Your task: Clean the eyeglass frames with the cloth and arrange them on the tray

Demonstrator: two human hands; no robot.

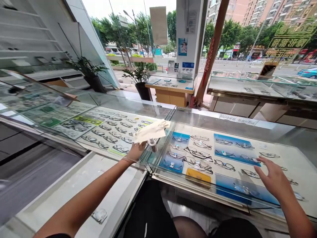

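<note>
My left hand (136, 151) is closed on a cream cleaning cloth (152, 131) and a small spray bottle (153, 144), held over the seam between two glass display counters. My right hand (272, 178) is open, fingers spread, resting on or just above the glass top (223, 123) of the right counter. Under that glass lie several pairs of glasses (198, 155) on blue, cream and yellow display mats.
The left glass counter (99, 99) holds rows of eyeglass frames. A white shelf (74, 185) runs below my left arm. Potted plants (141, 74) and more counters (260, 86) stand beyond, before large windows onto a street. My dark-clothed knees (158, 215) are below.
</note>
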